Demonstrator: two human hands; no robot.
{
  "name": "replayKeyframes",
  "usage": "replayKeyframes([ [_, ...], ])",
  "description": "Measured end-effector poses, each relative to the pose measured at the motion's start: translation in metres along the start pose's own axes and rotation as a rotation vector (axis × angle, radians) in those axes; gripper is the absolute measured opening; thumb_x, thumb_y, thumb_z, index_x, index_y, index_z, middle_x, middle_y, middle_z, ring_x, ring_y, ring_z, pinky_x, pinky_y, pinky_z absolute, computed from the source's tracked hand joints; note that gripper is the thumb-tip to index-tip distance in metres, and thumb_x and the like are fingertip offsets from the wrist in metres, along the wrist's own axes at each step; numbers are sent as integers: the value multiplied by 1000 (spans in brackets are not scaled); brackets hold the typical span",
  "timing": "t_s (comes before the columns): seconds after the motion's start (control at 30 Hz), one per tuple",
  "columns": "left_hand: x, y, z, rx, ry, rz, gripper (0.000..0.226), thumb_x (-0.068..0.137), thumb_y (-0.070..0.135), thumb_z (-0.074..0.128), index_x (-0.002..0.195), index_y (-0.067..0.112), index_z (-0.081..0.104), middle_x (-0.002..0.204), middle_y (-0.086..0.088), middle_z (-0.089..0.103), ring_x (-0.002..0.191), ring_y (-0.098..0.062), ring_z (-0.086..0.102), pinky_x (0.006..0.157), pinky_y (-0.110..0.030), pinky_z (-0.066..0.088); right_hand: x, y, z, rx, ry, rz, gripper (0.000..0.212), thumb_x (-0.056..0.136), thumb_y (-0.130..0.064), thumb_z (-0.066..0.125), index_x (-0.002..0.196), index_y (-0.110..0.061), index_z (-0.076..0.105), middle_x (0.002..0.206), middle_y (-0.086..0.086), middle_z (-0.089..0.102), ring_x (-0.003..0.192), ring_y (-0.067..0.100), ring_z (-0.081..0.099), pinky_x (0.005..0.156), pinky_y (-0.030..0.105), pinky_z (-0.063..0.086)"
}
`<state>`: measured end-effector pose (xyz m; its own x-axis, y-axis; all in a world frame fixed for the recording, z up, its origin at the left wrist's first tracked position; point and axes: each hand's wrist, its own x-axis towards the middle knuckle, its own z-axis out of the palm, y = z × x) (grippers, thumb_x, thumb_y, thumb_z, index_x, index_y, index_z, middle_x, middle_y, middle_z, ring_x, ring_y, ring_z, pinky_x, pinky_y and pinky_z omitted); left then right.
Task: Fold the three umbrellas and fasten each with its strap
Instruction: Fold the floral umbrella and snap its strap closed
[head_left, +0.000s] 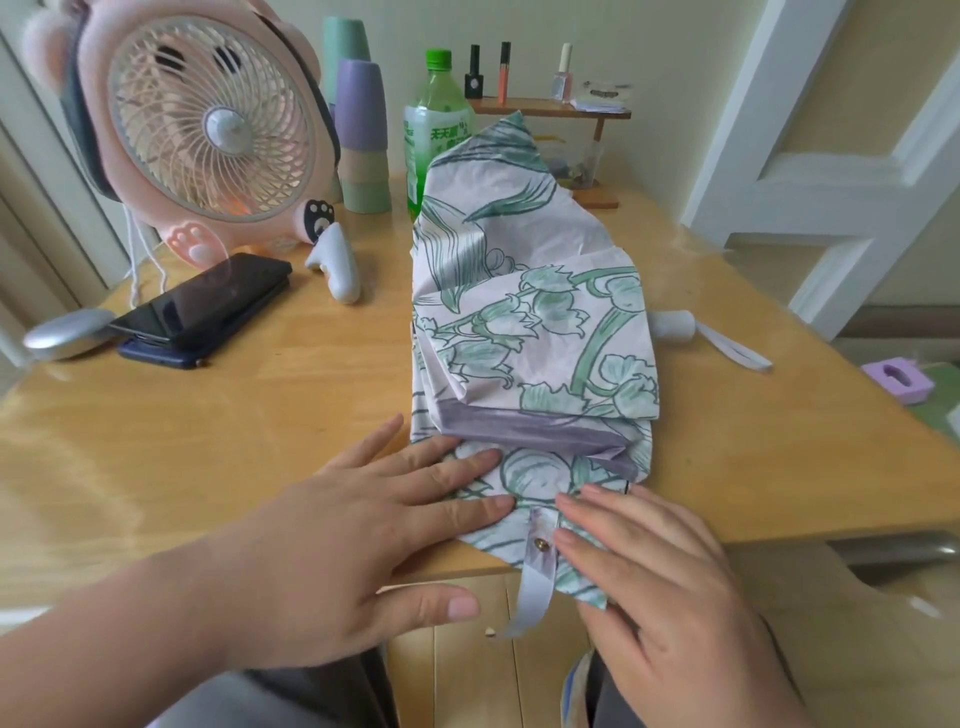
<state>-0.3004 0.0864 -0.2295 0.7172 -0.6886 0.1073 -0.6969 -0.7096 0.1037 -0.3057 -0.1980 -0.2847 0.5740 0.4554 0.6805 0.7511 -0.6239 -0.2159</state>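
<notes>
A pale pink umbrella (530, 322) with green flower print and a lilac border lies collapsed along the wooden table (260, 405), its tip pointing away from me. Its white handle (674, 325) with a wrist loop pokes out at the right. The lilac strap (535, 571) with a brass snap hangs over the table's front edge. My left hand (374, 540) lies flat with fingers spread on the near fabric, left of the strap. My right hand (660, 587) presses flat on the fabric to the right of the strap. I see only this one umbrella.
A pink fan (208, 114) stands at the back left, with a dark phone (208, 306) and a white gadget (337, 265) in front of it. Stacked cups (361, 135), a green bottle (434, 124) and a small shelf of nail polish (550, 106) line the back. A purple block (896, 382) sits off to the right.
</notes>
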Motion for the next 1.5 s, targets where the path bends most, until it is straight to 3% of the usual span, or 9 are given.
replayKeyframes([
  [0.13,-2,-8,-5,-171,279,-44,51,96,63,53,137,33,58,149,12,48,136,-11,49,112,-30,37,7,6,-6,44,-14,-19,20,87,-14,68,102,-14,80,125,-7,72,116,19,66,93,49,50],
  [0.3,7,-22,-21,-160,289,-5,28,93,36,62,117,25,71,129,7,59,118,-9,59,97,-24,47,21,9,-16,138,-102,-32,19,93,-36,74,98,-19,80,117,-8,72,110,19,64,86,46,50],
  [0.43,8,-24,-27,-160,408,83,20,98,24,61,100,15,78,113,4,67,108,-16,64,90,-28,50,23,6,-17,253,11,16,16,94,-23,72,96,-10,81,114,0,73,103,26,65,82,42,51],
  [0.6,8,-13,-22,-274,697,-113,14,88,17,75,102,20,74,106,3,67,102,-12,66,88,-22,48,30,-7,-23,419,241,190,15,91,-11,67,98,-2,76,109,5,75,102,30,70,85,34,53],
  [0.77,36,-25,-34,-318,624,-140,18,90,30,72,102,18,77,103,7,71,99,-11,67,87,-31,53,69,-8,-35,594,378,445,13,101,-33,62,99,-35,75,94,-10,78,88,14,74,80,18,54],
  [1.07,73,-24,-65,-526,929,-404,17,85,36,80,77,33,65,71,-5,60,60,-7,51,55,-29,43,133,14,-52,840,467,581,21,105,-16,57,92,-22,71,99,26,60,94,33,66,78,44,63],
  [1.2,41,-9,-45,-549,602,-760,25,81,43,79,71,24,67,60,11,64,47,-2,52,50,-23,40,128,12,-53,878,464,604,23,105,-14,56,89,-21,71,98,30,63,94,35,67,79,48,63],
  [1.37,40,1,-26,-597,261,-663,15,85,27,77,97,35,76,79,32,69,70,6,62,66,-8,47,112,10,-40,891,385,675,19,94,-28,60,84,-25,75,95,8,78,94,34,74,81,49,62],
  [1.5,45,-1,-29,-856,238,-636,29,77,35,85,101,28,70,86,14,77,80,-6,72,84,-30,56,96,0,-45,487,324,677,18,97,-21,68,80,-23,73,82,-16,76,72,-7,66,67,9,51],
])
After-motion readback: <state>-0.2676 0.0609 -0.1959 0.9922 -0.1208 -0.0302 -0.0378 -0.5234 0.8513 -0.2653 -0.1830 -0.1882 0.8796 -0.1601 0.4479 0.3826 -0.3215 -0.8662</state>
